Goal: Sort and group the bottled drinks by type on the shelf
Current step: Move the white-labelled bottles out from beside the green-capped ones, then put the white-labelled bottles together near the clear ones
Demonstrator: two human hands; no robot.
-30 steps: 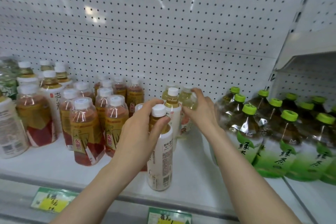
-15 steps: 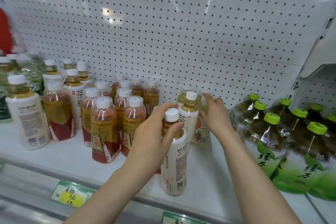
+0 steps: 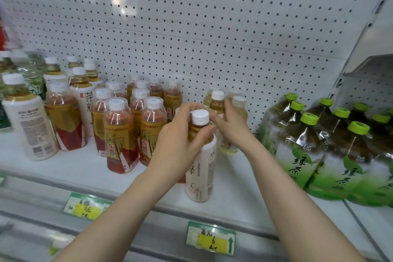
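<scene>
A tea bottle with a white label and white cap (image 3: 201, 178) stands near the front edge of the white shelf (image 3: 85, 168). My left hand (image 3: 180, 144) is closed around its neck. Right behind it stands a second white-capped tea bottle (image 3: 217, 100), and my right hand (image 3: 231, 130) wraps its fingers around that one's upper part. Pale yellow bottles (image 3: 240, 104) stand against the pegboard just behind my right hand. A block of red-and-gold labelled bottles (image 3: 119, 134) stands to the left of my left hand.
Large green-capped green tea bottles (image 3: 306, 155) crowd the right side. More white-label tea bottles (image 3: 32, 125) and mixed bottles stand at the far left. The pegboard wall (image 3: 212, 27) closes the back. Price tags (image 3: 210, 238) hang on the shelf's front rail.
My right hand has come forward from the pale bottle at the back to the tea bottle behind the front one. My left hand keeps its hold on the front bottle.
</scene>
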